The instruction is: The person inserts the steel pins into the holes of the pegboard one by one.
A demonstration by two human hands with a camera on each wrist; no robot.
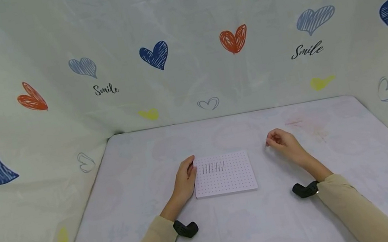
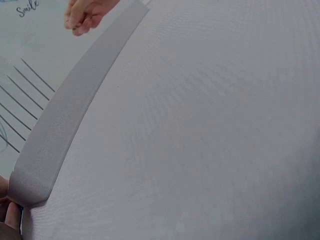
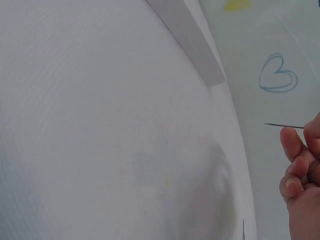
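A white board with a grid of small holes (image 1: 228,182) lies flat on the table. Several thin needles (image 1: 213,167) stand in a row near its far left part; the left wrist view shows them rising above the board's edge (image 2: 55,130). My left hand (image 1: 184,181) grips the board's left side, and only some fingertips (image 2: 12,215) show in the left wrist view. To the right of the board, raised over the table, my right hand (image 1: 287,147) pinches one needle (image 3: 282,125) between thumb and finger. That needle's pointed end sticks out past the fingertips.
The table (image 1: 236,230) has a pale cover with faint red marks (image 1: 295,122) at the far right. Behind it hangs a sheet (image 1: 182,10) printed with hearts. A thin dark upright line (image 3: 243,229) shows low in the right wrist view, its kind unclear.
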